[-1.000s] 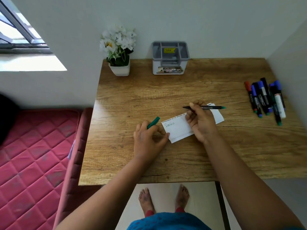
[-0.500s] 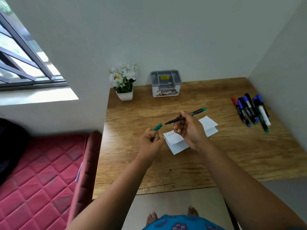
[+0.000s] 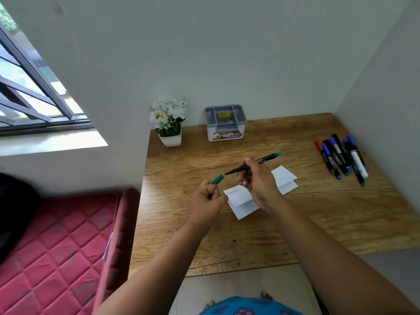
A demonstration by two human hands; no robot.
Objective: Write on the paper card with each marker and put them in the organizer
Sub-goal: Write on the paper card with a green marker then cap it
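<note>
Two hands are up over the surface (image 3: 295, 223) on my feed. The right hand (image 3: 256, 181) has its grip closed around a black marker (image 3: 252, 164), uncapped tip pointing left toward the green cap (image 3: 217, 179), tip and cap just apart. That cap sticks out of the left hand (image 3: 208, 197), whose grip is a closed fist around it. Directly under the right grip lies the folded paper card (image 3: 244, 201), with a short scribble on its left part. Well to the right of that grip the other markers (image 3: 341, 159) lie bunched. Beyond both grips, at the wall, stands the grey organizer (image 3: 225, 122), a flower pot (image 3: 169, 123) to its left.
</note>
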